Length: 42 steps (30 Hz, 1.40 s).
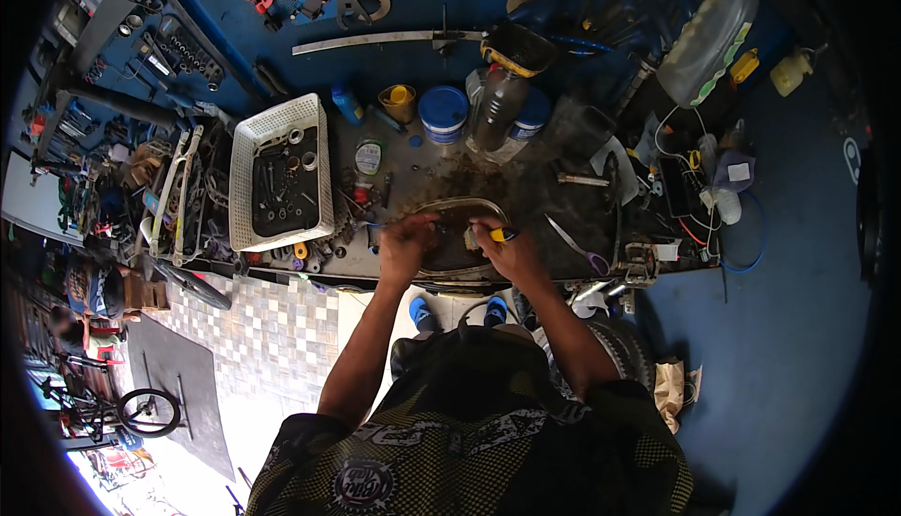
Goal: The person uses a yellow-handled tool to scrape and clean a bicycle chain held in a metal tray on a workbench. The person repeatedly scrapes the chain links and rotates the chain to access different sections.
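Note:
Above the workbench's front edge, my left hand is closed, its fingertips pinched toward the middle; what they grip is too small to make out. Facing it, my right hand is wrapped round a yellow-and-black-handled tool, whose working end I cannot make out. A thin pale cable or hose curves in a loop behind and below both hands. To the right of my right hand lie scissors with purple handles. A small clear bottle with a green label stands beyond my left hand.
A white plastic basket of tools and small parts sits on the left of the bench. Blue-lidded tubs and a dark bottle line the back. A spray bottle hangs upper right. A wheel is beside my right arm.

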Available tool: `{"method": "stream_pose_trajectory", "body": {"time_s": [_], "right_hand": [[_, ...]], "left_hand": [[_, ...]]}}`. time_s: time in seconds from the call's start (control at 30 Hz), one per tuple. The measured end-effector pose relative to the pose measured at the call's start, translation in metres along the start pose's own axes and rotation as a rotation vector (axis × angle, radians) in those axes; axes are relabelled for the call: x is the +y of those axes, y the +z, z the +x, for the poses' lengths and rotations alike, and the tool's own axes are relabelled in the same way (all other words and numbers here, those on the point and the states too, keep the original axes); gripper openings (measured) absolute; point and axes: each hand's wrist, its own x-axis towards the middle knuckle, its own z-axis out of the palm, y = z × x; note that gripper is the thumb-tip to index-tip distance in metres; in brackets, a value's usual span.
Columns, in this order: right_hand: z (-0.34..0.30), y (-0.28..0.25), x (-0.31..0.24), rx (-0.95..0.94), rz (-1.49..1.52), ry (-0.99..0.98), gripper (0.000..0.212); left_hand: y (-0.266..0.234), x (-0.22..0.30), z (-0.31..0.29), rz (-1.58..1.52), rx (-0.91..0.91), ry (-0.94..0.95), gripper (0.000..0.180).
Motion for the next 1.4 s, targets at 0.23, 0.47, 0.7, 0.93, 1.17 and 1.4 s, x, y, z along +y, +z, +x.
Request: {"method": "stream_pose_trajectory", "body": {"time_s": [0.23,0.47,0.7,0.93,1.17,1.4], "right_hand": [[-0.020,-0.001,0.019,-0.140,-0.158,-0.212,0.036],[-0.009,0.000,0.005,0.030,-0.012,-0.003,0.030],[-0.009,0.030,-0.035,0.026,0.324,-0.126,0.018],[-0.003,0.020,-0.039,0.052,0.024,-0.394,0.014],[-0.002,0.033,-0.044,0.133,0.093,-0.039,0.018],[-0.004,0.025,-0.058,0.173,0.007,-0.042,0.024]], "left_hand": [[-0.003,-0.009,-0.001,0.212,0.006,0.076,0.020],[-0.010,-0.021,-0.007,0.047,0.006,0.054,0.024],[-0.007,-0.026,-0.007,0.070,0.092,0.102,0.025],[-0.011,-0.034,-0.001,0.104,0.152,0.145,0.025],[-0.003,-0.025,-0.002,0.176,0.190,0.222,0.019],[-0.002,-0.024,0.003,0.161,0.211,0.225,0.014]]}}
